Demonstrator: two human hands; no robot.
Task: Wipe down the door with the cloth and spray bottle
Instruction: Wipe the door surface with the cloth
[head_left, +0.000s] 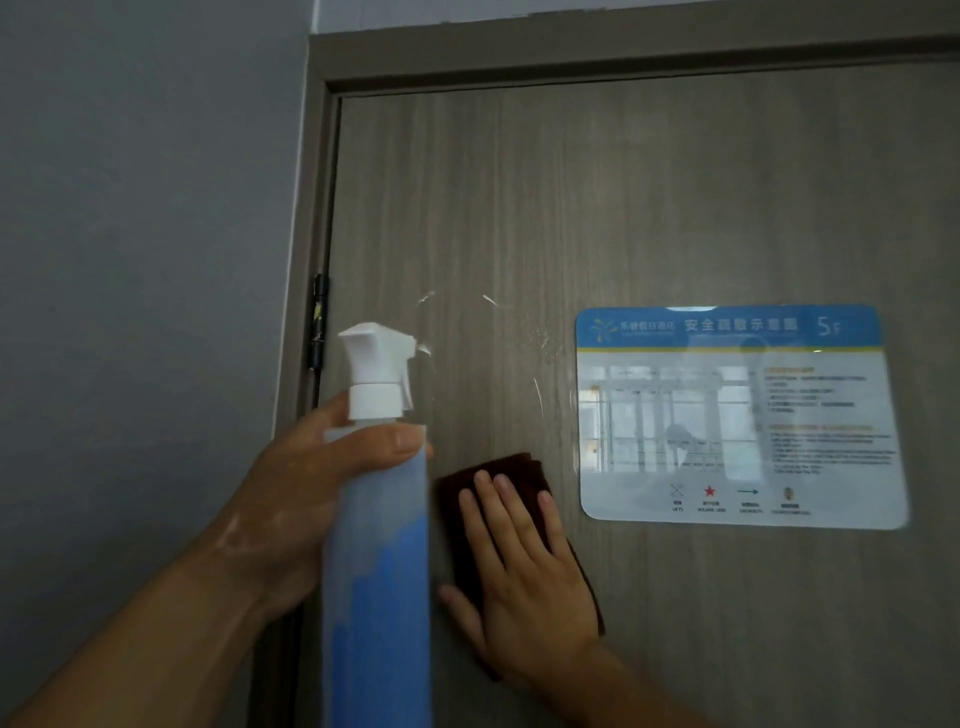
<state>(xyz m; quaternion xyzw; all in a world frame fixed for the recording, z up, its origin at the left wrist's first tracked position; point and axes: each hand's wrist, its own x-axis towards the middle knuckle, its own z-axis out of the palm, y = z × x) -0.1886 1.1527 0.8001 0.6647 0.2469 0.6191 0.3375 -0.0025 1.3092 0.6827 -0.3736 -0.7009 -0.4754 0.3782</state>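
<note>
- Grey wall (130, 260): fills the left side, meeting the brown door frame (306, 234).
- Hinge (319, 322): dark, set between the frame and the door (571, 197), just left of the bottle's white spray head.
- Left hand (306, 493): fingers and thumb curled round the upper body of the spray bottle (379, 571). The bottle is upright, translucent and holds blue liquid, in front of the door's hinge side, nozzle pointing right.
- Wet streaks (540, 343): glisten on the door panel to the right of the nozzle.
- Cloth (514, 465): dark brown, folded, flat against the door just right of the bottle.
- Right hand (524, 582): fingers straight and slightly spread, palm pressing the cloth to the door.
- Sign (737, 415): blue-and-white plaque fixed to the door, right of the cloth, apart from it.
</note>
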